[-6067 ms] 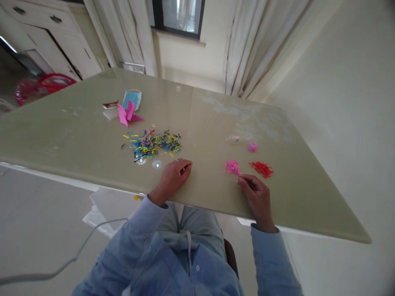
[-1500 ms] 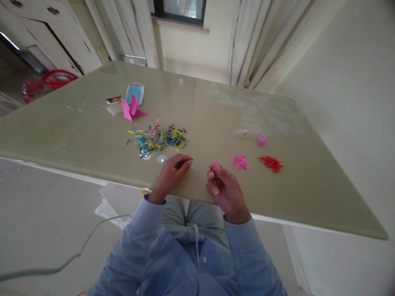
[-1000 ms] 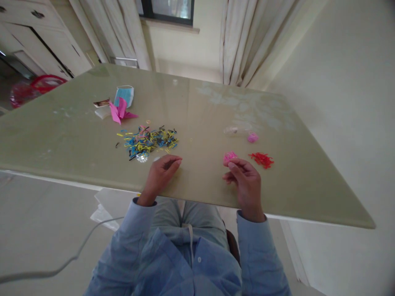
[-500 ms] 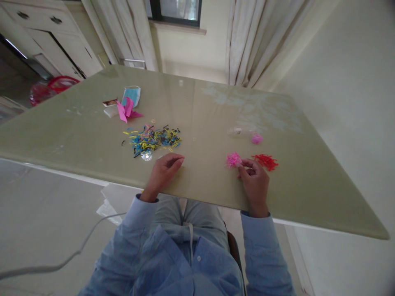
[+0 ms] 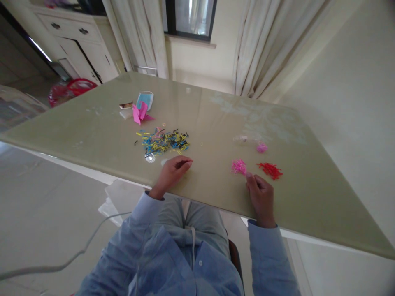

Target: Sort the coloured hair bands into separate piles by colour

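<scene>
My right hand (image 5: 261, 196) is closed, thumb pressed on the curled fingers, at the near right edge of a pink pile (image 5: 238, 166) of small thin bands. Whatever sits in its pinch is too small to make out. A red pile (image 5: 270, 170) of similar bands lies just beyond it to the right. My left hand (image 5: 173, 173) rests near the table's front edge, thumb and forefinger pinched together; what they hold, if anything, cannot be made out. Beyond that hand spreads a mixed pile (image 5: 166, 142) of black, yellow and blue bands, with a shiny round piece (image 5: 149, 158) at its near side.
On the glossy greenish table (image 5: 210, 119), a pink folded-paper shape (image 5: 142, 114) lies by a blue face mask (image 5: 145, 100) at the far left. To the right are a clear plastic item (image 5: 243, 139) and a small pink clump (image 5: 261, 147). A wall borders the right side.
The whole view has shifted, so everything sits lower and further right. My right hand has drawn back slightly from the pink pile, its fingers more curled. The left hand keeps its pinch.
</scene>
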`<action>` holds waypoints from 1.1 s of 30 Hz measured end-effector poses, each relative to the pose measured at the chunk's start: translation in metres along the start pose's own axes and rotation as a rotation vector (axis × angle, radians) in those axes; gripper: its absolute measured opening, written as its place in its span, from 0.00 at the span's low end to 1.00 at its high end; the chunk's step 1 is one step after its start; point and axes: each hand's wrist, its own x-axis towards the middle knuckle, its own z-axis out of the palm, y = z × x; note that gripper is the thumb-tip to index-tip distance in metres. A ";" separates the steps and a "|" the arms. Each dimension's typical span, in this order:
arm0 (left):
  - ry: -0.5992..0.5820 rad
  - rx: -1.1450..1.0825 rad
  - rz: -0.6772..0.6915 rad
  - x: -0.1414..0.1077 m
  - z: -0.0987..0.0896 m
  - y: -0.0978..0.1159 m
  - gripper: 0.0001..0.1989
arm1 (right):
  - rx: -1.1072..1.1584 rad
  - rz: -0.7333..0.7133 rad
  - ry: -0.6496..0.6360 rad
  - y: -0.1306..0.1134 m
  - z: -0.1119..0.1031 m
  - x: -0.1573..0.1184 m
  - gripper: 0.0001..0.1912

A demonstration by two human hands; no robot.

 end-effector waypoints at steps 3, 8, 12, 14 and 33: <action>-0.020 -0.135 -0.052 0.001 -0.009 0.003 0.15 | -0.022 -0.024 -0.041 -0.001 0.000 -0.002 0.32; 0.100 -0.198 -0.102 0.016 -0.050 0.004 0.15 | -0.056 -0.014 -0.054 -0.001 0.001 -0.003 0.33; 0.284 -0.083 -0.125 0.043 -0.093 -0.001 0.16 | -0.056 -0.017 -0.047 -0.001 0.001 -0.003 0.32; 0.332 0.100 -0.153 0.058 -0.112 -0.005 0.15 | -0.049 -0.024 -0.039 -0.001 0.001 -0.003 0.32; 0.152 0.981 -0.271 0.088 -0.130 -0.015 0.16 | -0.116 -0.051 -0.085 -0.006 0.001 -0.002 0.32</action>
